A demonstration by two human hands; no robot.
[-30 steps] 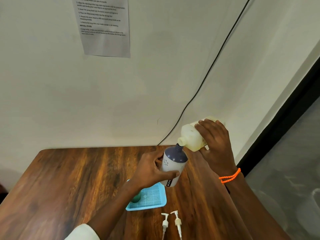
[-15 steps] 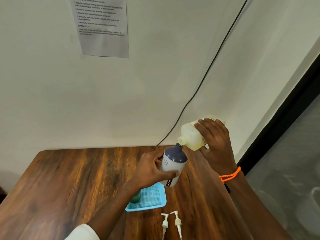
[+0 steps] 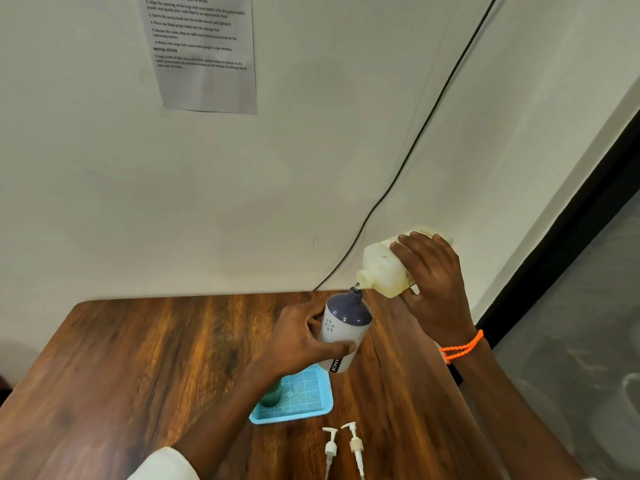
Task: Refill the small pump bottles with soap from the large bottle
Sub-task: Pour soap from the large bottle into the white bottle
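My left hand (image 3: 298,344) grips a small white pump bottle with a dark blue top (image 3: 343,327), held up above the table with its pump off. My right hand (image 3: 433,282) holds the large pale yellow soap bottle (image 3: 384,271) tilted down to the left, its spout right at the small bottle's open neck. A thin stream shows between spout and neck. Two loose white pump heads (image 3: 343,448) lie on the table near the front edge. A green bottle (image 3: 272,396) stands in the light blue tray (image 3: 304,407), partly hidden by my left forearm.
The wooden table (image 3: 138,368) stands against a white wall. A black cable (image 3: 408,157) runs down the wall to the table's back edge. A printed sheet (image 3: 204,53) hangs on the wall. A dark door frame (image 3: 561,226) is at the right.
Both hands and both bottles hold almost the same pose. The large bottle's spout has stayed over the small bottle's neck.
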